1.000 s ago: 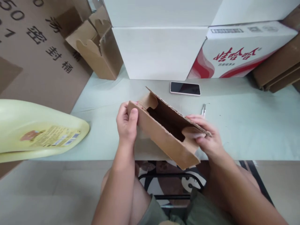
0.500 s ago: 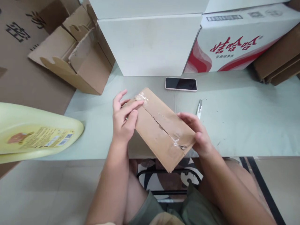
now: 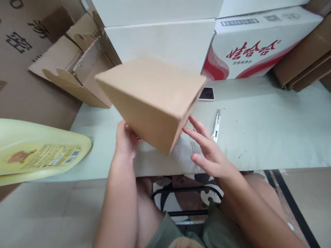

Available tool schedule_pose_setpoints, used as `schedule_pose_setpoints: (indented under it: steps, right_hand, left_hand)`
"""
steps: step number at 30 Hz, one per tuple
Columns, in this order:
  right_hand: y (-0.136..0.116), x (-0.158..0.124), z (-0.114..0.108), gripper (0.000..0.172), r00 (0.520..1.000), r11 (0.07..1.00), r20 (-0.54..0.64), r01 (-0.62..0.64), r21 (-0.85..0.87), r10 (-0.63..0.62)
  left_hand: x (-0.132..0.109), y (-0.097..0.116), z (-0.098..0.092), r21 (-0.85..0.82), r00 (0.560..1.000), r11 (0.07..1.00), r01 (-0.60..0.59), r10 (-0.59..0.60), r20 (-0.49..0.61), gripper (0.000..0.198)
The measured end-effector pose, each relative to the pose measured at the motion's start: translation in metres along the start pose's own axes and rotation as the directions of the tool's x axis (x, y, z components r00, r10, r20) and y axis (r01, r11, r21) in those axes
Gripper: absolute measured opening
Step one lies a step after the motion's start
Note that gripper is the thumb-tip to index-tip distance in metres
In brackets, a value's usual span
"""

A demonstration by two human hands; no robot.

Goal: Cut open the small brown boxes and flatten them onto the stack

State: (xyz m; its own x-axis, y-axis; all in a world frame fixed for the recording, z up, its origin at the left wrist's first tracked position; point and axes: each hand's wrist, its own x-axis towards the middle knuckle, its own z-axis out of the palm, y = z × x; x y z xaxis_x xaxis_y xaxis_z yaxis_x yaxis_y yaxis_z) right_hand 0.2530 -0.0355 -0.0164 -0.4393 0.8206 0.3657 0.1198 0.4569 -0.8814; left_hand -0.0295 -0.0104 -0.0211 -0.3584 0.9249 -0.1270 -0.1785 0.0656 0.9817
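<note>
A brown cardboard box [image 3: 152, 93] is tilted above the table, its plain sides toward me and slightly blurred. My left hand [image 3: 126, 139] grips it from beneath at its lower left, fingers partly hidden behind the box. At the box's right end, my right hand [image 3: 207, 148] has its fingers spread, the fingertips at or very near the cardboard. Just beyond that hand lies a white utility knife [image 3: 216, 125] on the table. Behind the box's right corner a phone [image 3: 207, 93] lies face up, partly covered from view.
White cartons [image 3: 160, 41] and a red-and-white carton [image 3: 248, 48] line the back of the pale green table [image 3: 271, 137]. Folded cardboard [image 3: 305, 58] leans at right. An opened cardboard box [image 3: 77, 72] stands at left, with a yellow bottle [image 3: 43, 150] nearer me.
The box has been raised and turned, so its taped face no longer shows and plain sides do. My left hand has moved underneath; my right hand's fingers have spread.
</note>
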Motion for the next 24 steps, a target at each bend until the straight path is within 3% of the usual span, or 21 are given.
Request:
schedule_pose_setpoints:
  steps: [3, 6, 8, 9, 10, 12, 14, 15, 16, 18, 19, 21, 24]
  right_hand:
    - [-0.005, 0.0, -0.005, 0.054, 0.995, 0.992, -0.076, 0.057, -0.112, -0.066]
    - [-0.007, 0.0, -0.012, 0.042, 0.973, 0.987, -0.186, 0.114, -0.112, -0.133]
    - [-0.007, 0.001, -0.016, 0.033, 0.955, 0.991, -0.269, 0.104, -0.084, -0.123]
    - [-0.006, 0.001, -0.016, 0.029, 0.949, 0.994, -0.302, 0.074, -0.076, -0.094]
    - [-0.006, 0.001, -0.016, 0.025, 0.946, 0.997, -0.318, 0.035, -0.073, -0.057]
    - [-0.006, 0.001, -0.014, 0.021, 0.954, 0.997, -0.301, -0.02, -0.071, -0.002]
    - [-0.006, 0.001, -0.011, 0.016, 0.967, 0.998, -0.255, -0.009, -0.055, -0.006]
    - [-0.006, 0.002, -0.01, 0.013, 0.974, 0.999, -0.226, 0.012, -0.042, -0.021]
    - [-0.006, 0.002, -0.009, 0.011, 0.98, 0.999, -0.196, 0.03, -0.026, -0.035]
    - [-0.007, 0.002, -0.008, 0.01, 0.991, 0.999, -0.122, 0.048, 0.014, -0.046]
    - [-0.007, 0.002, -0.008, 0.011, 0.996, 0.998, -0.083, 0.048, 0.033, -0.045]
    - [-0.006, 0.002, -0.007, 0.013, 0.999, 0.998, -0.045, 0.032, 0.049, -0.03]
    - [-0.007, 0.001, -0.005, 0.021, 0.995, 1.0, -0.099, 0.007, 0.012, -0.006]
  left_hand:
    - [-0.009, -0.005, 0.007, 0.022, 0.952, 0.973, 0.229, -0.229, 0.205, 0.074]
    - [-0.019, -0.007, 0.008, 0.167, 0.82, 0.929, 0.329, -0.369, 0.437, 0.082]
    - [-0.022, -0.009, 0.006, 0.326, 0.718, 0.885, 0.332, -0.461, 0.522, 0.079]
    - [-0.022, -0.011, 0.005, 0.403, 0.692, 0.864, 0.302, -0.489, 0.531, 0.077]
    - [-0.021, -0.012, 0.004, 0.46, 0.701, 0.85, 0.256, -0.491, 0.517, 0.072]
    - [-0.016, -0.015, 0.002, 0.505, 0.785, 0.848, 0.162, -0.42, 0.455, 0.058]
    - [-0.009, -0.016, 0.002, 0.443, 0.921, 0.893, 0.074, -0.232, 0.313, 0.045]
    - [-0.005, -0.016, 0.003, 0.381, 0.972, 0.925, 0.013, -0.101, 0.213, 0.044]
    - [-0.002, -0.016, 0.003, 0.314, 0.993, 0.947, -0.074, 0.039, 0.115, 0.047]
    - [0.002, -0.014, 0.004, 0.213, 0.955, 0.934, -0.287, 0.295, -0.01, 0.064]
    - [0.002, -0.013, 0.005, 0.191, 0.926, 0.91, -0.369, 0.377, -0.004, 0.072]
    - [0.001, -0.011, 0.006, 0.183, 0.899, 0.881, -0.437, 0.427, 0.093, 0.075]
    - [-0.004, -0.007, 0.007, 0.171, 0.91, 0.898, -0.406, 0.38, 0.169, 0.063]
